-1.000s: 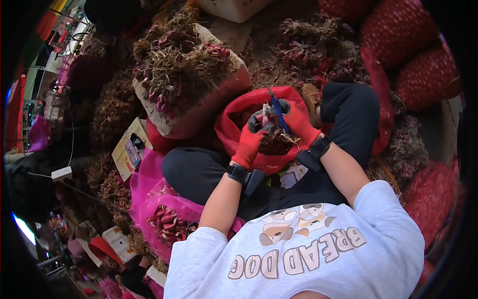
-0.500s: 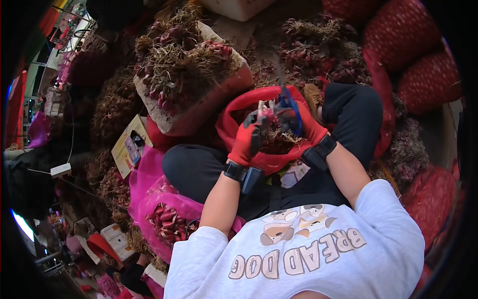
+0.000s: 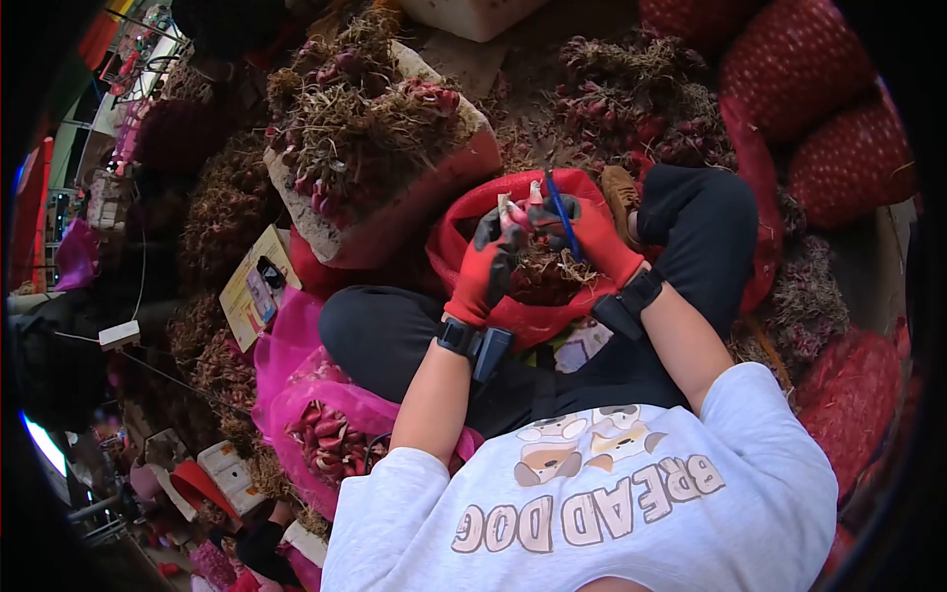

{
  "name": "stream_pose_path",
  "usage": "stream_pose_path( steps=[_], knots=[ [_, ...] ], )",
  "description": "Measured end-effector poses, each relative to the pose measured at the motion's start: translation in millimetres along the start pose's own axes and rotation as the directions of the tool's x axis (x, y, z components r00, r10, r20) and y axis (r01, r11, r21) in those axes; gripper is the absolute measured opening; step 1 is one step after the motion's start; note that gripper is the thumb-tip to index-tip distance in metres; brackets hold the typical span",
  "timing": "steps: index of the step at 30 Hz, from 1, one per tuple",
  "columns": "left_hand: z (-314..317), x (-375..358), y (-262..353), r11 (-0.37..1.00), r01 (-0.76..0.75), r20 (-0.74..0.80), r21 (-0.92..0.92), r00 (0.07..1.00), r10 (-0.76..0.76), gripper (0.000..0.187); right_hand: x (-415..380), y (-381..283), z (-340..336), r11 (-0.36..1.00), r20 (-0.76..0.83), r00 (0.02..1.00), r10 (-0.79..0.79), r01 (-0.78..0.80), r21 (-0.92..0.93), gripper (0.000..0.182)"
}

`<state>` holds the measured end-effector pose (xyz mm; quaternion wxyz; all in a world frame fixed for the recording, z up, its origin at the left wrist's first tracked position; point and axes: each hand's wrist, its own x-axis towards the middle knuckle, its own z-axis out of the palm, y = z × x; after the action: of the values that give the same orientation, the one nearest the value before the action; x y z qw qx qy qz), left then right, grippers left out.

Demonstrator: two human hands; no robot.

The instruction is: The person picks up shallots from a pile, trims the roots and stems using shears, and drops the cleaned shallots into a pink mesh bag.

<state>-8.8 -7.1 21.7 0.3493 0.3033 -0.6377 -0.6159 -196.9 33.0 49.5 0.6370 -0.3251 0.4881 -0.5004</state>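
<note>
My left hand (image 3: pixel 487 262), in a red glove with dark fingers, pinches a pink shallot (image 3: pixel 509 215) with a pale, trimmed top. My right hand (image 3: pixel 599 237), gloved the same way, is closed on blue-handled scissors (image 3: pixel 563 214) whose blades point away from me. A second shallot (image 3: pixel 536 193) stands up at the right fingertips, close beside the first. Both hands are over a red mesh bag (image 3: pixel 456 219) rolled open between my legs. Dry roots and stalk trimmings (image 3: pixel 548 278) lie inside it.
A foam box (image 3: pixel 395 219) heaped with dried shallot bunches (image 3: pixel 365 123) stands front left. More bunches (image 3: pixel 631 99) lie ahead. By my left knee is a pink mesh bag (image 3: pixel 281 390) with loose shallots (image 3: pixel 327 441). Full red sacks (image 3: pixel 794 64) are stacked at right.
The scissors have turned and no longer stand out as far ahead. My hands have shifted slightly, and the shallot tops now show between them.
</note>
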Motion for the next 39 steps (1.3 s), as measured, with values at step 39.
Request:
stream_pose_path(
  steps=[39],
  knots=[
    [15, -14, 7, 0.877, 0.314, -0.006, -0.363, 0.941, -0.339, 0.015, -6, 23, 6, 0.996, 0.012, 0.996, -0.086, 0.086, -0.005, 0.020]
  ],
)
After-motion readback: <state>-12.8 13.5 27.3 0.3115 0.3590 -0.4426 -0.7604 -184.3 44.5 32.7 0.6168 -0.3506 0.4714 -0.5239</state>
